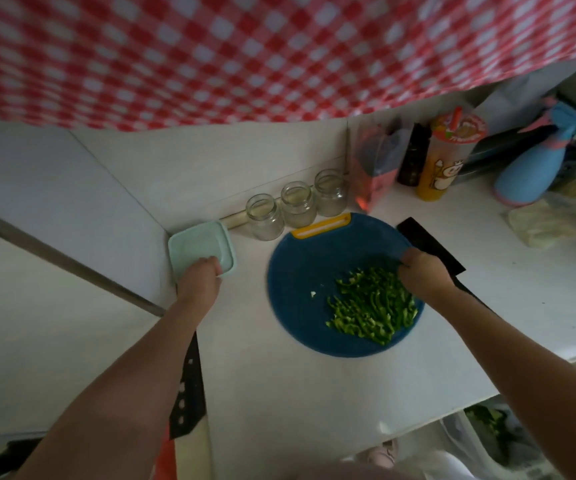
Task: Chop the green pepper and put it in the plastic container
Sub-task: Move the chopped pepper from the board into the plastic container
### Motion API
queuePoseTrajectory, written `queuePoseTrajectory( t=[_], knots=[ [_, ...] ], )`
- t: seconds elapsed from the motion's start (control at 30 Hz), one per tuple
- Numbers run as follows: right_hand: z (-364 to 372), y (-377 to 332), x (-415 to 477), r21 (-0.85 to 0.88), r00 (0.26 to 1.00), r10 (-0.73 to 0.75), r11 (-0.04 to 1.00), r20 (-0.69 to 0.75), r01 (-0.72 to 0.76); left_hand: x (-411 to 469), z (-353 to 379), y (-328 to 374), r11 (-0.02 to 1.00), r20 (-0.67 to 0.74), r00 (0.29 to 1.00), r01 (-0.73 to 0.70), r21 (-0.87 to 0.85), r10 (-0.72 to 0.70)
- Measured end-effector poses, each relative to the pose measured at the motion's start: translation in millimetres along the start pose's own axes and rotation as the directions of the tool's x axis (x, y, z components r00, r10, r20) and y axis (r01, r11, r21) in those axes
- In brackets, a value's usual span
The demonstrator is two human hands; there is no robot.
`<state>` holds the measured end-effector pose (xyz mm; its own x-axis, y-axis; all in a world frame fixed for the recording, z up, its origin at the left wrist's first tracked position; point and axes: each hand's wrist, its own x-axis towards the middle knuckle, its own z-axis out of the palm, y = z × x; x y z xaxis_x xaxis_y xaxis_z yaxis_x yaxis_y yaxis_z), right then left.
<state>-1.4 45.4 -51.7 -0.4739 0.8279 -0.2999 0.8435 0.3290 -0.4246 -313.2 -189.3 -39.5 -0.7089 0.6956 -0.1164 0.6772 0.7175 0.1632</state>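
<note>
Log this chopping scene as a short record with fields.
pepper: chopped green pepper strips, piled on the round blue cutting board
container: mint-green square plastic container, left of the board, apart from it
left hand: holds the container's near edge
right hand: at the pile's far end, fingers hidden
knife: black blade, on the counter right of the board
background: three clear glass jars behind the board

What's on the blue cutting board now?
On the blue cutting board: a pile of chopped green pepper and one pale scrap. The right hand covers the pile's far edge, so anything under it is hidden.
</note>
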Motion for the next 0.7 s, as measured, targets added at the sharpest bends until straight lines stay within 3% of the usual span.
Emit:
queuePoseTrajectory(
  t=[0.17, 0.3, 0.4, 0.5, 0.6, 0.7],
  knots=[
    [1, -47, -30, 0.19, 0.972, -0.158, 0.963, -0.174, 0.191, -7, -8, 9, 0.995, -0.034, 0.999, -0.028, -0.101, 0.024],
    [5, -86, -56, 0.369, 0.957, -0.286, 0.885, -0.047, 0.283, -39, -27, 30, 0.944, -0.06, 0.998, 0.004, -0.329, -0.025],
    [8, -106, -73, 0.565, 0.922, -0.319, 0.812, 0.218, 0.147, -65, -58, 50, 0.778, 0.04, 0.996, 0.09, -0.622, -0.083],
    [11, -117, -89, 0.702, 0.821, -0.387, 0.712, 0.42, -0.023, -87, -86, 68, 0.53, 0.185, 0.983, 0.158, -0.833, -0.002],
    [19, -116, -96, 0.831, 0.75, -0.507, 0.547, 0.424, -0.1, -103, -96, 81, 0.366, 0.237, 0.965, 0.181, -0.913, 0.114],
    [19, -111, -102, 0.88, 0.744, -0.541, 0.458, 0.391, -0.13, -109, -98, 87, 0.294, 0.227, 0.952, 0.162, -0.942, 0.204]
  ],
)
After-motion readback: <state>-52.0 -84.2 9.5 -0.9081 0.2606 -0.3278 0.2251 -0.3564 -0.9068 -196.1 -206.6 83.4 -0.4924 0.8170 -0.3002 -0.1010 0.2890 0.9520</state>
